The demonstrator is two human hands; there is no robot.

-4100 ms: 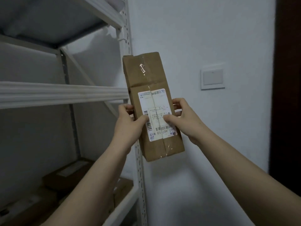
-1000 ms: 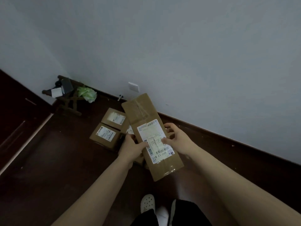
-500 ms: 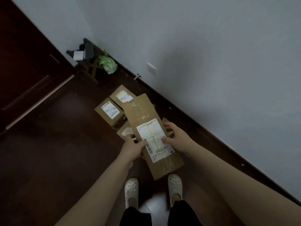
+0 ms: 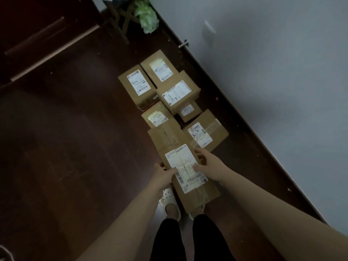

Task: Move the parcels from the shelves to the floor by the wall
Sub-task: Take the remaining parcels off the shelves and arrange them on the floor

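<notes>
A long brown cardboard parcel [image 4: 169, 142] with a white shipping label hangs in the air above my feet. My left hand [image 4: 162, 175] grips its left edge, thumb on the label. My right hand [image 4: 209, 166] grips the right edge, thumb also on the label. Beyond it, several labelled brown parcels [image 4: 177, 92] lie together on the dark floor [image 4: 75, 147] beside the grey wall [image 4: 273, 72]. The nearest floor parcel [image 4: 206, 132] lies just past my right hand.
A dark skirting board [image 4: 235, 119] runs diagonally along the wall. A green bag [image 4: 147, 17] and a small dark wooden stand [image 4: 120, 21] sit in the far corner. A dark door [image 4: 37, 31] fills the upper left. My white shoes [image 4: 169, 202] stand below the parcel.
I carried the parcel from the shelf to the wall. Over the last second my view tipped further down, and the held parcel now sits nearer the floor stack, which shows more boxes.
</notes>
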